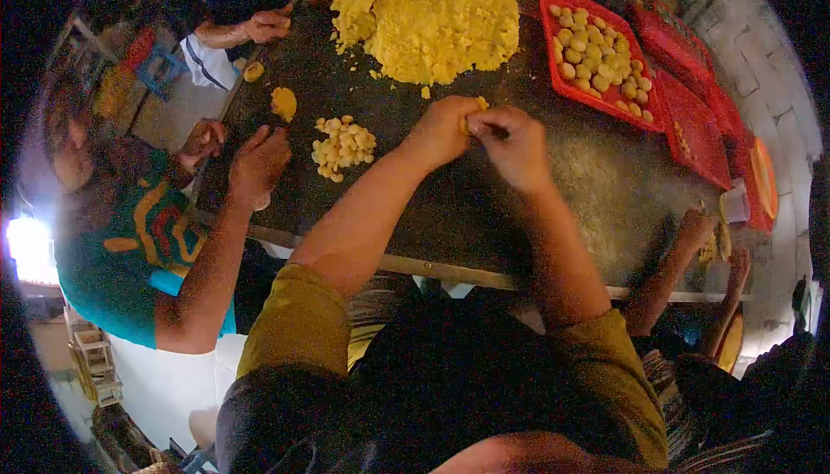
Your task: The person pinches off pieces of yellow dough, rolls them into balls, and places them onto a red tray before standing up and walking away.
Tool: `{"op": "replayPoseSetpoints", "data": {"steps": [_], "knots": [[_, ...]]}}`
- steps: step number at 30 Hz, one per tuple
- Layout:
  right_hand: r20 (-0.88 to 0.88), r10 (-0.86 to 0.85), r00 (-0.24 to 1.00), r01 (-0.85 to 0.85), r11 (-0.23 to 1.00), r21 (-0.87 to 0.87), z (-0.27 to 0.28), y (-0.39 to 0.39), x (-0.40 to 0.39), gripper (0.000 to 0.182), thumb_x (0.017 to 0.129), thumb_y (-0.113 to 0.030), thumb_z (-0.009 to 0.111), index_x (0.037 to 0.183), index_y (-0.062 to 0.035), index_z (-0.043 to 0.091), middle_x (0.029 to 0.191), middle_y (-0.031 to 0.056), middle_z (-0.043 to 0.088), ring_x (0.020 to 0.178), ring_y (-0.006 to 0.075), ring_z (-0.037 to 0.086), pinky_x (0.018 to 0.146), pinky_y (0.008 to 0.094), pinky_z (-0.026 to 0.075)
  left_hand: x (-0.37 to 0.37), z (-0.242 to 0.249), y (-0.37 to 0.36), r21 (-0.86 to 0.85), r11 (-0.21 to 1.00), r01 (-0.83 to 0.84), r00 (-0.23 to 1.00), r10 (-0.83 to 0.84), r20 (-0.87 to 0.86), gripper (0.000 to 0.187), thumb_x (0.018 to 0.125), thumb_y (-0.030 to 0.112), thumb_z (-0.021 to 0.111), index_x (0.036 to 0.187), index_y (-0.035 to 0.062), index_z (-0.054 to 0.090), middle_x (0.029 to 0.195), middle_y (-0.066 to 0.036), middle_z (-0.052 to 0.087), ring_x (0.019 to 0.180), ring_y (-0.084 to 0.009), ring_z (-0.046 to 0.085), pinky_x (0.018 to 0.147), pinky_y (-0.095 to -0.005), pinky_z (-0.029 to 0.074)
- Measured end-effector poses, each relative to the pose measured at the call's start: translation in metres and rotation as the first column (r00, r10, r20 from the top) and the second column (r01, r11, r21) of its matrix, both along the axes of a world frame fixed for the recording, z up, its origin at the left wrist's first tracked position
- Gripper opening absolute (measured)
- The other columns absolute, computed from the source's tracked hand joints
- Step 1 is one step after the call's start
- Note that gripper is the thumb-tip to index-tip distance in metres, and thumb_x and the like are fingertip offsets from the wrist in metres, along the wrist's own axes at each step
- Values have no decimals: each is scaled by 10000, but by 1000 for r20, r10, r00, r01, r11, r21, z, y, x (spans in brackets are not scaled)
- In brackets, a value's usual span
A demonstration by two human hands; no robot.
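Left hand: your left hand is closed around a small yellow piece; what else is in the palm, I cannot tell.
Right hand: your right hand grips the same piece by thumb and fingertips, probably because one hand steadies it while the other presses.
Yellow piece: it is between your two hands, above the tabletop, likely so both thumbs can reach it.
Pale pieces: the small pile is at the left, near your left forearm, perhaps for a short reach.
Yellow mass: the big heap lies at the far middle, maybe so people on several sides can reach it.
Red tray: the tray stands at the far right, with round balls inside; its rim seems to stop them from rolling.
Other people: a person's hand is at the left, well apart from yours.
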State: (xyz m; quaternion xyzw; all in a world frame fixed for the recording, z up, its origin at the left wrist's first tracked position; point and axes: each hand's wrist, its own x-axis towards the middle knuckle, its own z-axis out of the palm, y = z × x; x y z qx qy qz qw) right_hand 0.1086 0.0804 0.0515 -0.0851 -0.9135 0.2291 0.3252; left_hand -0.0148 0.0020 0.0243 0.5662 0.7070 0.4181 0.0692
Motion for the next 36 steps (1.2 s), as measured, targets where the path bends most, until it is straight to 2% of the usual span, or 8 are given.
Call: {"op": "replayPoseSetpoints", "data": {"steps": [2, 5, 7, 9, 20, 26, 28, 36], "knots": [[-75, 27, 997, -76, 620, -781, 0, 7, 0, 108, 767, -77, 628, 831, 8, 608, 786, 43, 620, 731, 114, 575, 662, 252, 464, 3, 2, 1, -54, 999, -1, 997, 6, 82, 228, 617, 63, 691, 806, 36, 566, 783, -137, 567, 791, -281, 559, 684, -343, 445], [-237, -166, 957, -203, 199, -959, -4, 16, -2, 155, 749, -116, 637, 828, 16, 621, 780, 20, 625, 722, 125, 583, 657, 279, 475, 4, 15, -7, 172, 983, -66, 958, 14, 288, 315, 613, 123, 744, 866, 46, 574, 802, -72, 584, 780, -189, 562, 696, -293, 449], [-71, -126, 989, 6, 529, -849, -9, 25, -3, 198, 775, -178, 616, 871, -6, 624, 816, 64, 629, 710, 187, 593, 650, 298, 474, 2, 17, -9, 88, 996, -7, 749, -53, 660, 386, 608, 136, 763, 927, 45, 567, 838, -31, 579, 782, -130, 548, 707, -265, 452], [129, -299, 946, 323, 911, -255, -7, 24, 2, 232, 777, -228, 608, 895, -30, 627, 828, 119, 619, 751, 262, 586, 698, 334, 464, 4, 17, -9, 106, 994, -14, 799, -53, 599, 366, 613, 118, 756, 911, 45, 556, 834, -30, 572, 763, -123, 543, 696, -261, 453], [89, -75, 993, 65, 991, 114, -12, -2, -10, 341, 782, -378, 558, 933, -85, 645, 1136, 169, 507, 1030, 336, 476, 898, 396, 368, -13, -30, 5, 85, 996, 2, 885, -42, 464, 211, 650, -21, 619, 796, 52, 486, 749, -62, 538, 673, -137, 497, 586, -280, 412], [-124, -115, 986, 71, 948, -309, 7, 5, 0, 307, 790, -355, 551, 861, -76, 658, 970, 150, 596, 923, 308, 548, 817, 376, 426, 0, -11, 3, 171, 980, -105, 953, 51, 298, 275, 665, 143, 719, 850, 55, 536, 741, -49, 555, 720, -178, 550, 683, -293, 443], [18, -330, 944, 322, 905, -278, 27, 8, 11, 252, 791, -305, 548, 839, -82, 655, 842, 145, 621, 798, 311, 586, 726, 402, 459, -4, -8, 2, 96, 989, -113, 913, 65, 403, 270, 690, 204, 709, 854, 55, 555, 718, -41, 552, 698, -162, 545, 660, -287, 443], [658, -338, 673, 170, 936, 307, -8, 22, 16, 196, 737, -154, 514, 787, -8, 633, 811, 210, 603, 746, 358, 593, 668, 419, 490, 2, 3, -2, -22, 1000, -13, 715, 24, 699, 294, 818, 356, 554, 887, 71, 575, 703, -22, 563, 589, -85, 489, 514, -214, 391]]}}
